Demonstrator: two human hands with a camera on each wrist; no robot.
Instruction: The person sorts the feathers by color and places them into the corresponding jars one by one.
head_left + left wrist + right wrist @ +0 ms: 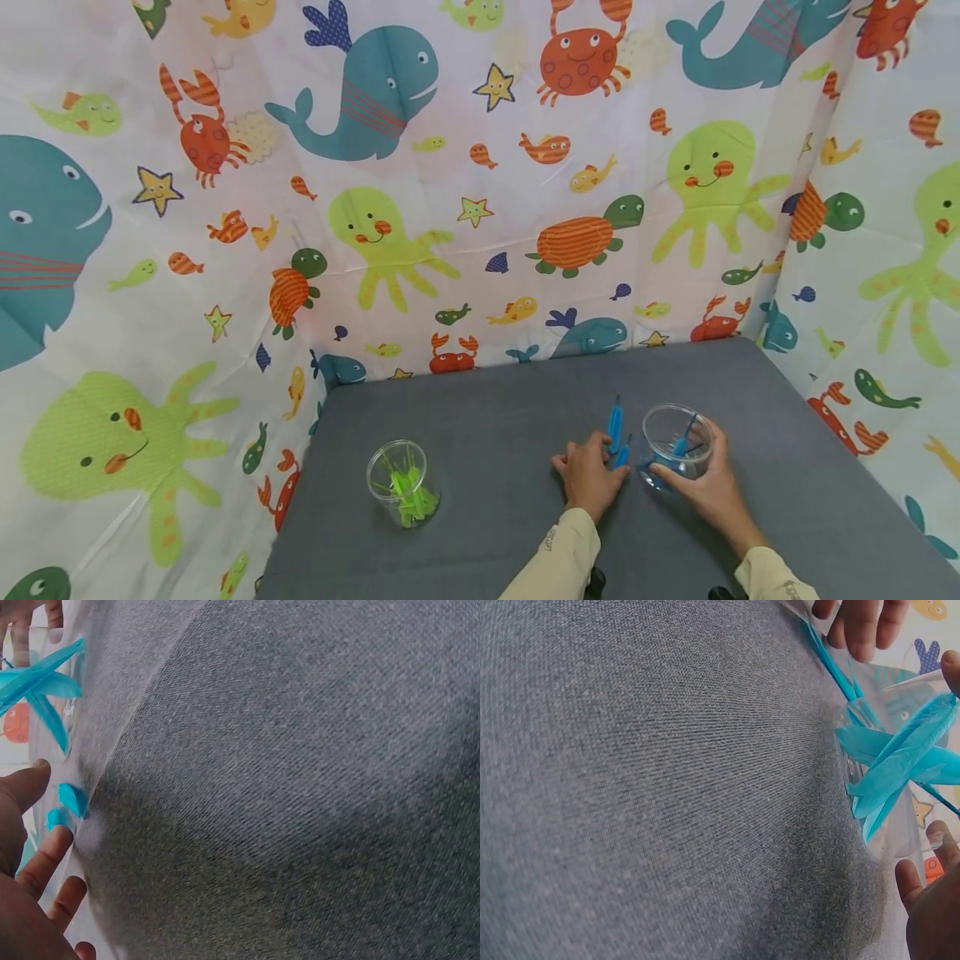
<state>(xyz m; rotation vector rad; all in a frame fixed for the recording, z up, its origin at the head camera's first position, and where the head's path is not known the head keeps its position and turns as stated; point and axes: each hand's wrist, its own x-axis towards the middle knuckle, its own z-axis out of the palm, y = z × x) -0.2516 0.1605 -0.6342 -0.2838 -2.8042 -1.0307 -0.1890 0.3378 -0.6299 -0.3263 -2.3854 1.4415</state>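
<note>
My right hand (722, 493) holds a clear plastic cup (651, 437), thumb on the near side and fingers round the right side. Several blue feathers (904, 761) lie crossed inside it, seen through its wall in the right wrist view. Left of the cup, two loose blue feathers (616, 427) rest on the table. My left hand (587, 479) is right at them, index finger beside the farther one, thumb pointing toward the cup. In the left wrist view, thumb and fingers (46, 862) are spread apart, with the feather ends (73, 799) showing beyond them.
A second clear cup (375, 477) with green feathers (414, 497) stands to the left on the grey tabletop (495, 442). A cloth printed with sea animals (480, 275) closes off the back and both sides.
</note>
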